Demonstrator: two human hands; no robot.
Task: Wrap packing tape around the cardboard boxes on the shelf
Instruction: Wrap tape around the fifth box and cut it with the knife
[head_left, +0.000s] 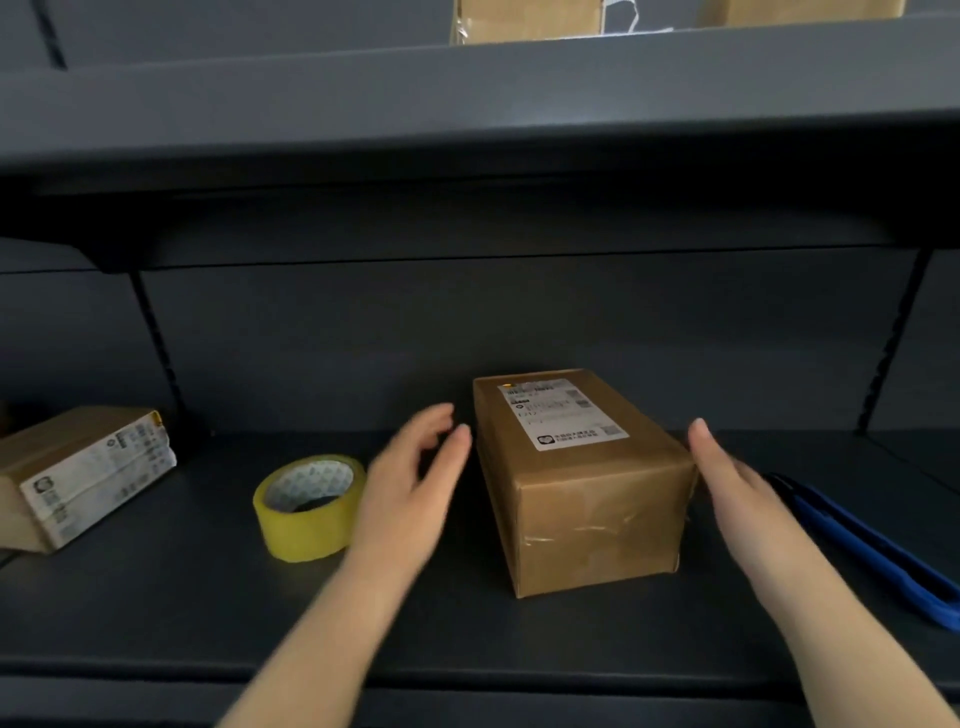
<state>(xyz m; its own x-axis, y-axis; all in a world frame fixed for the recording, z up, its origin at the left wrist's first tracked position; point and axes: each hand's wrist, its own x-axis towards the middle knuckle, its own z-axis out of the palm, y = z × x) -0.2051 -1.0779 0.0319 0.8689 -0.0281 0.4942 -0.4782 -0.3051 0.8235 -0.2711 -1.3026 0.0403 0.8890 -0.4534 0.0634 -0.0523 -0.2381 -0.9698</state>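
On the dark metal shelf (156, 597), mid-right, sits a brown cardboard box (587, 499), oblong, skinned in glossy wrinkled tape, a white printed label (563, 413) on top. The left hand (410, 483) and right hand (737, 488) flank it, fingers relaxed, gripping nothing. A yellow tape roll (309, 506) lies left; a second labelled box (78, 478) lies far left.

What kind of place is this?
Probably a parcel storeroom or packing station: dark metal shelving, a labelled cardboard box between the open left hand and right hand, a roll of packing tape, and more labelled parcels at left.
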